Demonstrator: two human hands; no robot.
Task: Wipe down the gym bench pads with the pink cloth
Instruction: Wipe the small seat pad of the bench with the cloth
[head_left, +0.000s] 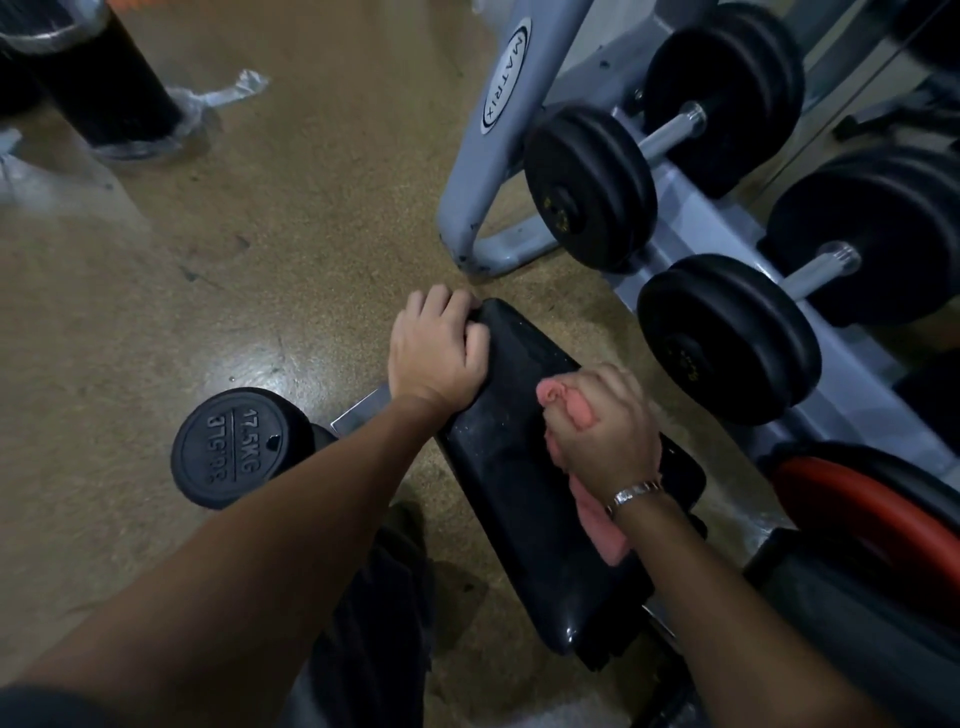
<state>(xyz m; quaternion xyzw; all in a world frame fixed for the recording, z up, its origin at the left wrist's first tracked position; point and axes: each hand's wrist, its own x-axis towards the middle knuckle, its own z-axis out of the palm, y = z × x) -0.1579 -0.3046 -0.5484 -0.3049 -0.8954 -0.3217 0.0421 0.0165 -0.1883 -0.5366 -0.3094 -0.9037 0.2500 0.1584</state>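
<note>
Clenching the pink cloth (605, 538) in a fist, the right hand (605, 423) rests on the black bench pad (519, 478), with cloth showing above and below it. The left hand (436, 353) grips the pad's far corner. Left of the pad, a dumbbell (228, 447) reads "17.5KG"; beyond the pad, a grey rack (501, 83), cut off at the top, reads "MATRIX".
</note>
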